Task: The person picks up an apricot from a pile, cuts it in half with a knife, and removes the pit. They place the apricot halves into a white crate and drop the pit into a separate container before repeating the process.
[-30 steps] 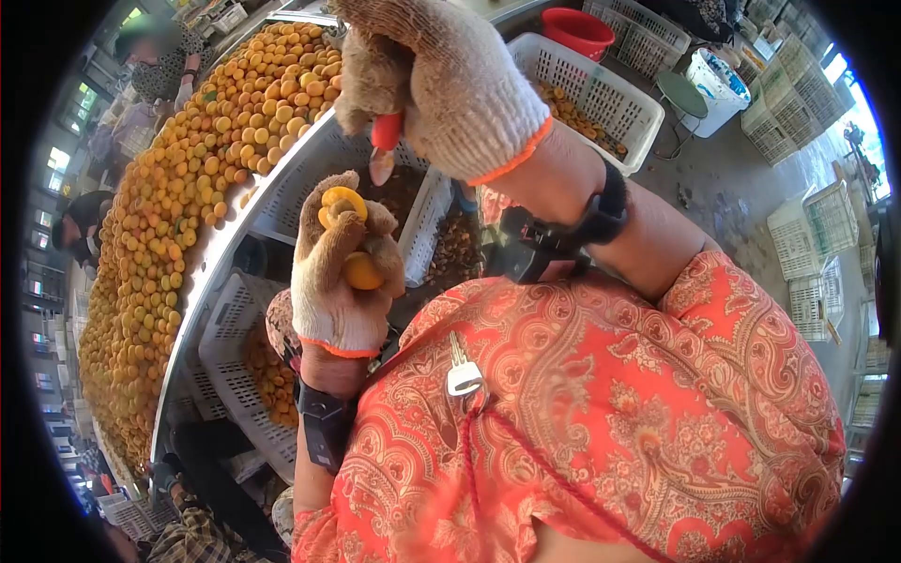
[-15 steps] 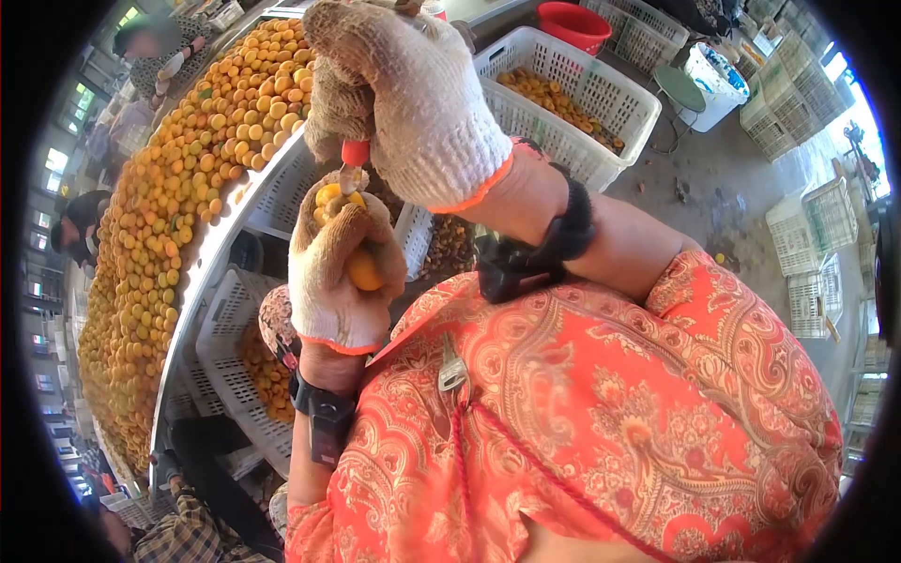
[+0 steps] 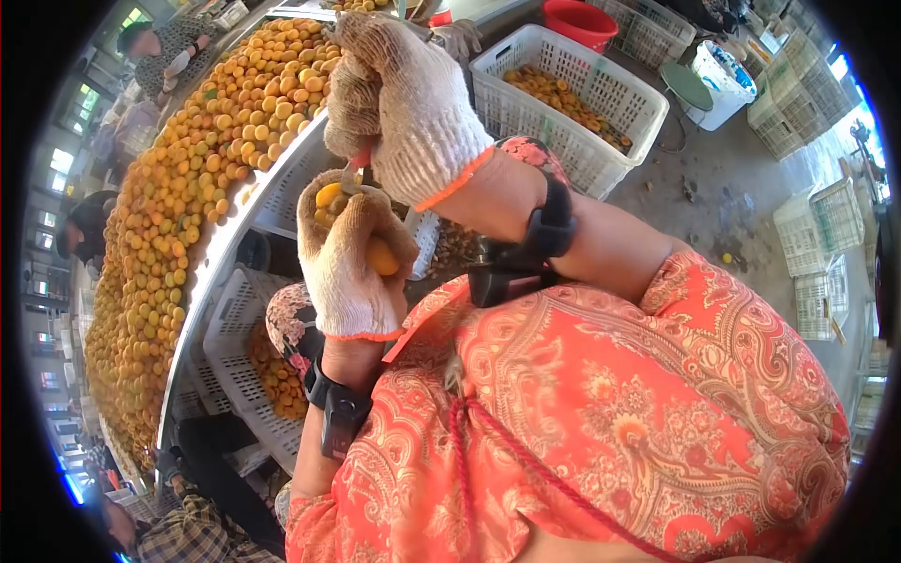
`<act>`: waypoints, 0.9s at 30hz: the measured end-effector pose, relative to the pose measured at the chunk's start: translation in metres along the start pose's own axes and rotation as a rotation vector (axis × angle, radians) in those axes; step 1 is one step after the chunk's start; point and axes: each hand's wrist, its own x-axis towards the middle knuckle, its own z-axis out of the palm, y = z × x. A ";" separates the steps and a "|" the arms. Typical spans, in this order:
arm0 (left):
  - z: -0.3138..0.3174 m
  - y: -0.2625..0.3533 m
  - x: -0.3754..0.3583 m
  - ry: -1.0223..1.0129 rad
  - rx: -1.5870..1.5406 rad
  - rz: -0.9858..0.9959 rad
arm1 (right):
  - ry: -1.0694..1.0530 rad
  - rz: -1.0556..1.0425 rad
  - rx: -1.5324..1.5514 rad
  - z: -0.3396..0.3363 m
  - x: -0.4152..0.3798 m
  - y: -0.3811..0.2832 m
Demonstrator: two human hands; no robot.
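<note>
My left hand (image 3: 352,272), in a soiled white knit glove, is closed around apricots. A cut yellow apricot (image 3: 328,195) shows at the top between thumb and fingers, and another apricot (image 3: 381,256) bulges out lower in the palm. Just above it, my right hand (image 3: 418,117), gloved the same way, is wrapped round a small knife with a red handle (image 3: 360,158). Only the handle's lower end peeks out below the fingers, close over the cut fruit; the blade is hidden.
A long heap of apricots (image 3: 160,253) covers the metal-edged table at left. White crates holding cut fruit stand below it (image 3: 235,361) and ahead (image 3: 643,141). Behind are a red tub (image 3: 580,23) and a white bucket (image 3: 721,89). Other people sit along the left.
Both hands have shifted slightly right in view. The right hand has dropped nearer the left, and the knife, whose blade showed at the fruit before, is now mostly covered.
</note>
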 end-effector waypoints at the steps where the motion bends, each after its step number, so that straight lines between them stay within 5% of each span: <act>1: -0.002 0.003 0.001 0.000 0.000 0.003 | -0.003 -0.001 0.000 -0.002 0.001 0.000; 3: -0.007 0.010 0.000 -0.234 0.059 -0.046 | 0.030 0.010 0.016 -0.007 0.004 -0.003; 9: -0.017 0.011 0.001 -0.266 -0.153 -0.274 | 0.101 0.102 -0.139 -0.020 0.011 -0.004; 11: -0.021 0.010 0.004 -0.321 -0.125 -0.332 | -0.052 0.155 0.012 -0.020 0.011 -0.005; 20: -0.014 0.001 0.009 -0.367 -0.499 -0.321 | -0.011 0.123 -0.004 -0.019 0.013 0.000; 27: -0.001 0.004 0.009 -0.166 -0.203 -0.224 | 0.059 0.178 0.051 -0.026 0.017 0.003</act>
